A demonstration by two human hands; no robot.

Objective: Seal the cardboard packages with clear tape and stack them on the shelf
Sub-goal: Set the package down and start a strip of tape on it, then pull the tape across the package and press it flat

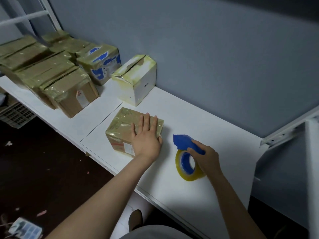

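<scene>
Left hand [146,135]: palm down, fingers straight and slightly spread, pressing flat on the top face of the cardboard package [119,125]. The thumb lies along the package's 3 o'clock edge.

The package sits on the white counter [215,118], just left of view centre. It is wrapped in glossy clear tape, and a printed label shows on its near side face.

Right hand [206,158]: fingers curled round the handle of the blue tape dispenser [183,141], at 3 o'clock from the package and apart from it. The roll of clear tape [178,164] is mounted on the dispenser, and its lower rim touches the counter.

At 12 o'clock from the package stands a white box [138,80], heavily taped, with its top flaps uneven. It is close to the grey-blue wall [207,49].

At 10 o'clock is a tight group of taped brown packages [51,69], side by side. The one nearest the white box carries blue markings [101,63]. This group is motion-blurred, so I cannot count it.

Below the counter at 9 o'clock is a slotted plastic crate [17,115]. At 3 o'clock, at the counter's end, is a white metal frame [284,133].
</scene>
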